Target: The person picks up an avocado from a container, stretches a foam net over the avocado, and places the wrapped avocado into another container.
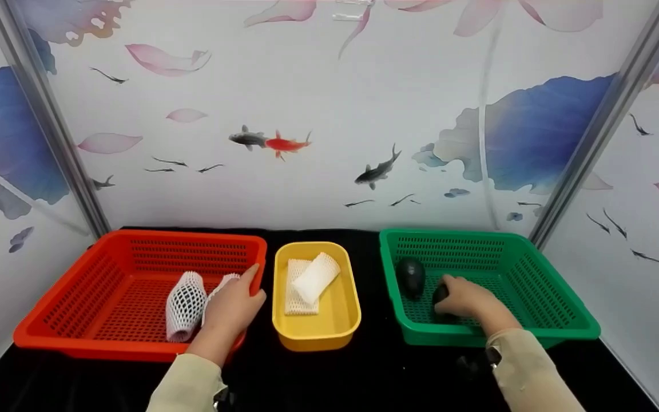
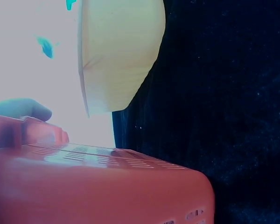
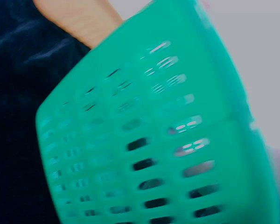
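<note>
In the head view my left hand lies over the near right corner of the red basket, with forefinger and thumb extended at the side rim. Partly hidden under it is an item in a white foam net; another netted item lies to its left. My right hand reaches into the green basket, its fingers bent round a dark avocado that is mostly covered. A second dark avocado sits against the left wall. The right wrist view shows mainly the basket's slotted outside.
Between the baskets stands a yellow tub with flat white foam nets in it. All three containers rest on a black cloth. A printed wall panel rises behind, and metal posts stand at both sides.
</note>
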Demonstrator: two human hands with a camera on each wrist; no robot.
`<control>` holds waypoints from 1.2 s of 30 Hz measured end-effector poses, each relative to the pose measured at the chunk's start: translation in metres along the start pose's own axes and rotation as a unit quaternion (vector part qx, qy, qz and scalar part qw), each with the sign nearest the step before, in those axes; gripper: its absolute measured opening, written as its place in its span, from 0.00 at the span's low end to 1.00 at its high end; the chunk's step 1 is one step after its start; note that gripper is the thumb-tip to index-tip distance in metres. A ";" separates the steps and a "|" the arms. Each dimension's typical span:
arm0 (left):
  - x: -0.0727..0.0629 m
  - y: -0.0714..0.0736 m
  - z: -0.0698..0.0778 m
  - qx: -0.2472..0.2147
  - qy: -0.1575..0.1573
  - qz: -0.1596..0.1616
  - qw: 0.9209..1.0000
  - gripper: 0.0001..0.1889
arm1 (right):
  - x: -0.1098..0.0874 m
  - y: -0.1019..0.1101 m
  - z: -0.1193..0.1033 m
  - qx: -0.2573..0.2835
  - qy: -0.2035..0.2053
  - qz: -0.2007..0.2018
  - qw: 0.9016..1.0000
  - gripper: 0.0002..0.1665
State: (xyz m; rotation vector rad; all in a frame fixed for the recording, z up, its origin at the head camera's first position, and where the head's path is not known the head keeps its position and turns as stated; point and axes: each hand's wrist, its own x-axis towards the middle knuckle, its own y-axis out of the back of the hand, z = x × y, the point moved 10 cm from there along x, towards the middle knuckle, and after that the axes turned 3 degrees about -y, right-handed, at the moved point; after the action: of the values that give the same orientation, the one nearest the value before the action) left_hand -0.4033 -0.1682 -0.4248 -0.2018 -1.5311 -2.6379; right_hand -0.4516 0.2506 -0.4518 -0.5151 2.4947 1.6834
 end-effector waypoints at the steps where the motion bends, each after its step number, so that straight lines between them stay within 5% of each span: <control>1: 0.000 0.000 0.000 0.001 -0.001 0.001 1.000 0.33 | -0.001 0.000 -0.001 0.015 0.001 -0.012 1.000 0.37; 13: -0.002 0.012 0.012 0.069 -0.031 0.045 0.996 0.28 | -0.019 0.009 -0.017 0.122 -0.006 -0.054 0.991 0.21; 19: -0.009 0.020 0.025 0.085 -0.065 0.092 0.990 0.19 | -0.025 0.013 -0.027 0.156 0.022 -0.072 0.985 0.30; 26: -0.019 0.033 0.050 0.095 -0.114 0.170 0.974 0.10 | -0.027 0.022 -0.041 0.175 0.057 -0.045 0.982 0.36; 36: -0.025 0.028 0.077 0.058 -0.146 0.175 0.972 0.08 | -0.035 0.031 -0.067 0.159 0.103 0.000 0.982 0.30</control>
State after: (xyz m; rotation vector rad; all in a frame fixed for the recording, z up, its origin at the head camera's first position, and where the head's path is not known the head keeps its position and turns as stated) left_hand -0.3696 -0.1157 -0.3667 -0.8019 -1.5500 -2.3110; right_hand -0.4215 0.2079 -0.3889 -0.6821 2.8333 1.2490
